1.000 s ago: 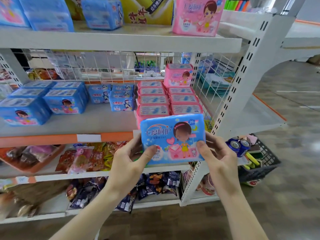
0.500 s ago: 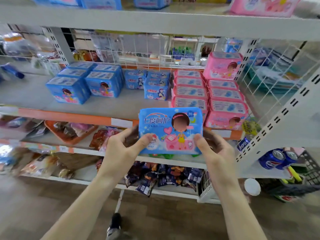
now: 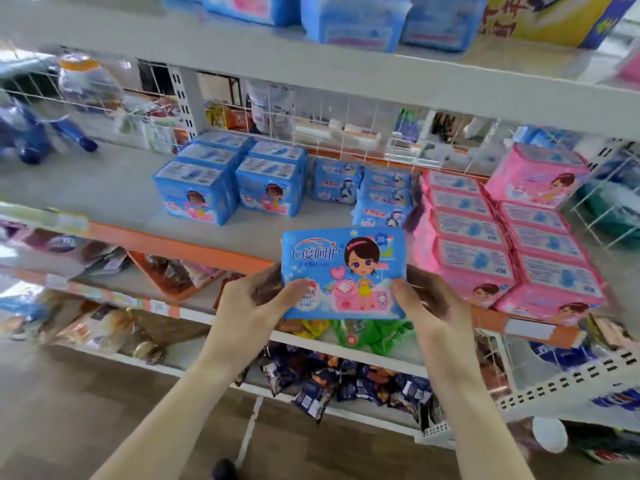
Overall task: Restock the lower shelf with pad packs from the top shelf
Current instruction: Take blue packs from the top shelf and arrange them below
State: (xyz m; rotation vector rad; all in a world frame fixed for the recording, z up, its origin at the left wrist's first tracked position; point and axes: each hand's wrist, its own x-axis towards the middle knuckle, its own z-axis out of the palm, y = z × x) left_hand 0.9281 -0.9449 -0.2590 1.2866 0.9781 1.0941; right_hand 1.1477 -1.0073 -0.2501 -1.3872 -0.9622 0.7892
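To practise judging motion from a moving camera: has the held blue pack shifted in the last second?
Yes. The blue pack has moved left: it overlapped the pink stacks before and is now held just left of them.

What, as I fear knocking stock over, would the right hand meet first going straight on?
Probably the pink packs, just beyond the right hand holding the blue pack; depth is unclear.

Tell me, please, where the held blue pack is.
The blue pack sits centre head view, gripped by left hand and right hand, left of pink packs.
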